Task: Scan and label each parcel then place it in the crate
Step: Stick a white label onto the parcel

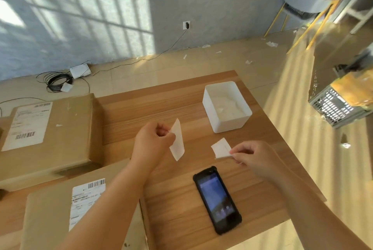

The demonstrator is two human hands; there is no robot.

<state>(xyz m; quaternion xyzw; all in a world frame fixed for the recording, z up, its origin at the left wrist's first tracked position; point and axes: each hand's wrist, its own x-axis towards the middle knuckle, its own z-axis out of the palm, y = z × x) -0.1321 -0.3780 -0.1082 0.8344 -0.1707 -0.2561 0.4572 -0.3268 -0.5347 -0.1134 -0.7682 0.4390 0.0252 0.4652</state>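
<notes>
Above the counter (161,98), the left grip (155,140) pinches a paper label (178,144), the right grip (252,154) probably its peeled backing (221,148). Flimsy and sticky, I judge: hold its edges. Nearest parcel (50,219) sits lower left.

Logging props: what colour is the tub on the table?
Plain white: the tub shows clearly in the head view.

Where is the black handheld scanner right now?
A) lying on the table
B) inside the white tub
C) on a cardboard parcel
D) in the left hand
A: the scanner lies flat on the wooden table; the left hand pinches a paper strip, the right hand a paper scrap.
</notes>
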